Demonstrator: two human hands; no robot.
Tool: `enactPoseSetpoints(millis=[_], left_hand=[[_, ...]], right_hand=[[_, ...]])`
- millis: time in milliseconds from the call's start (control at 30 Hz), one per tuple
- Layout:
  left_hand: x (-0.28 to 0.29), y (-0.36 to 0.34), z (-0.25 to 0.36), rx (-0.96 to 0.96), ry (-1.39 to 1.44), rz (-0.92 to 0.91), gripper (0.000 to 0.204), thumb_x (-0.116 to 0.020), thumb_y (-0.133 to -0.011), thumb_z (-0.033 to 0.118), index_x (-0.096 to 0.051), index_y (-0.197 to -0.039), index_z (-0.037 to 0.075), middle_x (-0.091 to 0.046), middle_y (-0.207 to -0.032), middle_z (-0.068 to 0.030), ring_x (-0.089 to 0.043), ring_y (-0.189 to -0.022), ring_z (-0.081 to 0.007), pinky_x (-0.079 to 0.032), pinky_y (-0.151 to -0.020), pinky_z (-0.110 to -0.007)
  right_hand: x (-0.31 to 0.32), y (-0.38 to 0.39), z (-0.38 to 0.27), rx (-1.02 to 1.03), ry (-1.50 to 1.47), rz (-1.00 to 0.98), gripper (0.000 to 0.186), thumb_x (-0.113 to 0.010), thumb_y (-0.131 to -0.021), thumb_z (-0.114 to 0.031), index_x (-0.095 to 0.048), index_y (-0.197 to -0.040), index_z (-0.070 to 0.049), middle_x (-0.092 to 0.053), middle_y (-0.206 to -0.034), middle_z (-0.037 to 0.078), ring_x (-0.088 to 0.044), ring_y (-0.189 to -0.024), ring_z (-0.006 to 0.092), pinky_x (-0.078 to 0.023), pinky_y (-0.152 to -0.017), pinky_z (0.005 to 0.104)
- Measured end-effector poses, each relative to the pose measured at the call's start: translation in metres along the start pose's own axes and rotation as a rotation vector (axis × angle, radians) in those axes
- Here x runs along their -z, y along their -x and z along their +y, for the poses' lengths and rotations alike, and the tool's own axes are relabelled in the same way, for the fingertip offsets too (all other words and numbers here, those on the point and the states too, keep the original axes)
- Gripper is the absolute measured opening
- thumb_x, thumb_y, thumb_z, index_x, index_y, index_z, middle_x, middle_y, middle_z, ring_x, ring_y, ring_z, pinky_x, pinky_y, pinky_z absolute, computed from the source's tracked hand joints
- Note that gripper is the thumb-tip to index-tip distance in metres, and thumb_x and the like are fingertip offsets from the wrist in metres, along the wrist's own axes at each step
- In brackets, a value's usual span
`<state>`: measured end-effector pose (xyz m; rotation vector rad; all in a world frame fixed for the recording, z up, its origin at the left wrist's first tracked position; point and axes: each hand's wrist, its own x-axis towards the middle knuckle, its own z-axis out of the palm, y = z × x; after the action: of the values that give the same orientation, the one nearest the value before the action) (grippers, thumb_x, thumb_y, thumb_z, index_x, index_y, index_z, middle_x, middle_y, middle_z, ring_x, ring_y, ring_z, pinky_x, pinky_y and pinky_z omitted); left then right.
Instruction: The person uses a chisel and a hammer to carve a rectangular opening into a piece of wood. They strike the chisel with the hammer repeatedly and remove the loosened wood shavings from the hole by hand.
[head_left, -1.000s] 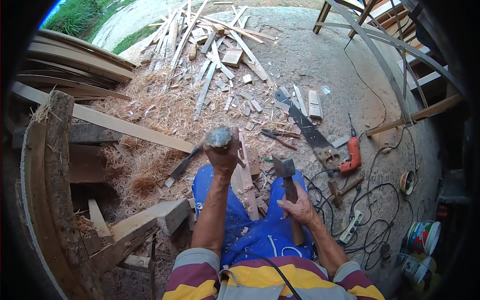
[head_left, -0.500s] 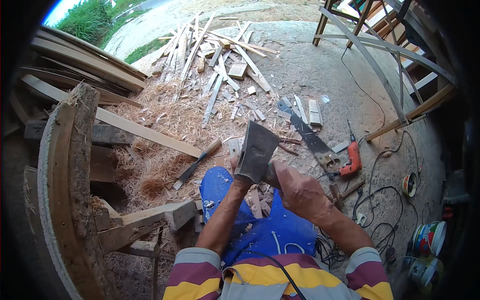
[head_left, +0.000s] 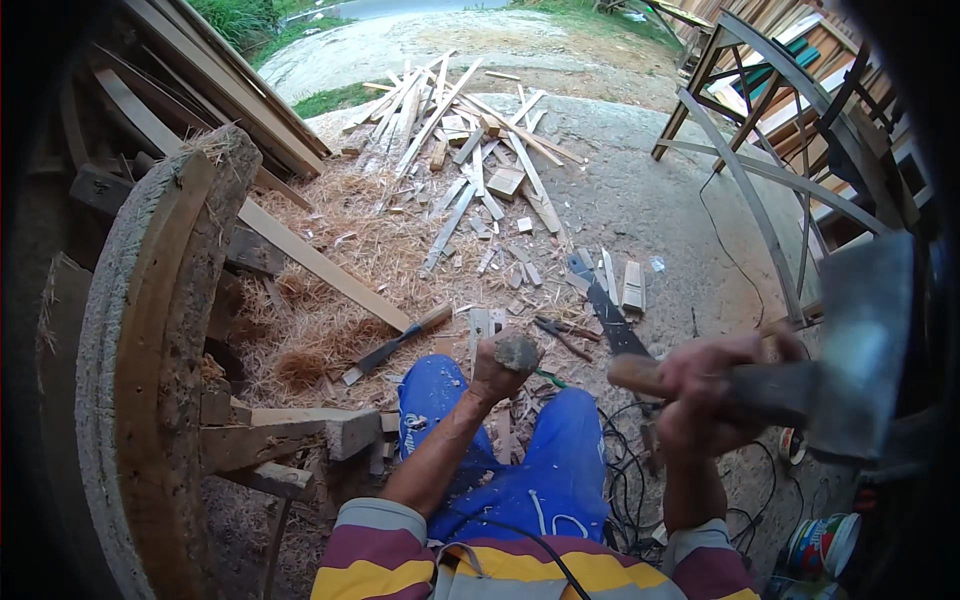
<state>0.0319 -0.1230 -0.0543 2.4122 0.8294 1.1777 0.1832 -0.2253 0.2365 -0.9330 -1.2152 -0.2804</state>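
Note:
In my right hand (head_left: 695, 395) is the wooden handle of a hatchet (head_left: 865, 350), gripped between its butt and its head. The broad steel head is out at the far right, blurred. My left hand (head_left: 485, 380) is closed around a rough grey-brown lump (head_left: 517, 352), held above my knees; its kind is unclear. A thin green piece (head_left: 550, 378) shows just beside that hand, and I cannot tell whether it is held. On the ground left of my left hand lies a chisel (head_left: 395, 345) with a wooden handle. A handsaw (head_left: 610, 310) lies ahead of my right hand.
A curved wooden piece (head_left: 150, 370) rises close on my left, with a wooden support (head_left: 290, 440) beside it. Shavings and a heap of offcuts (head_left: 470, 150) lie ahead. Pliers (head_left: 565, 338) lie near the saw. Cables, a paint bucket (head_left: 825, 545) and a wooden trestle (head_left: 760, 170) are at right.
The hatchet has swung from in front of my left hand out to the far right in my right hand. My left hand's grey-brown lump is now exposed.

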Motion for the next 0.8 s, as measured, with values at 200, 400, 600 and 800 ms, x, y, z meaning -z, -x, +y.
enactPoseSetpoints(millis=[200,400,600,800], left_hand=[[0.006,-0.016,0.015,0.171,0.227,0.031,0.015,-0.076,-0.084,0.018,-0.07,-0.09,0.005,-0.066,-0.076,-0.008,-0.065,-0.067,-0.0223,-0.051,-0.06,-0.037],[-0.009,-0.087,-0.048,0.867,0.545,0.027,0.025,-0.082,-0.084,0.019,-0.064,-0.076,0.004,-0.065,-0.072,-0.0012,-0.057,-0.059,-0.0103,-0.043,-0.05,-0.028],[0.016,-0.022,0.01,0.497,0.447,0.115,0.027,-0.082,-0.084,0.016,-0.061,-0.071,0.004,-0.064,-0.072,-0.0037,-0.059,-0.058,-0.0126,-0.046,-0.053,-0.03],[0.085,-0.146,0.078,0.018,0.185,0.467,0.02,-0.08,-0.087,0.015,-0.062,-0.083,0.006,-0.06,-0.065,-0.0019,-0.055,-0.058,-0.0111,-0.043,-0.054,-0.027]], right_hand=[[0.033,0.124,0.059,-0.69,0.445,-1.173,0.05,-0.062,-0.085,-0.01,-0.041,-0.13,-0.002,-0.065,-0.092,0.031,-0.064,-0.084,0.0518,-0.051,-0.074,0.0581],[0.053,0.156,0.044,-1.025,0.336,-0.917,0.054,-0.07,-0.085,-0.018,-0.049,-0.134,-0.006,-0.067,-0.09,0.022,-0.067,-0.087,0.0441,-0.052,-0.078,0.0463],[0.081,0.197,0.057,-1.221,0.34,-0.934,0.053,-0.072,-0.083,-0.021,-0.052,-0.13,-0.005,-0.065,-0.08,0.018,-0.068,-0.078,0.0365,-0.053,-0.073,0.0445],[0.093,0.218,0.063,-1.414,0.329,-0.932,0.057,-0.074,-0.081,-0.023,-0.053,-0.131,-0.004,-0.065,-0.084,0.016,-0.067,-0.08,0.0305,-0.053,-0.075,0.0425]])
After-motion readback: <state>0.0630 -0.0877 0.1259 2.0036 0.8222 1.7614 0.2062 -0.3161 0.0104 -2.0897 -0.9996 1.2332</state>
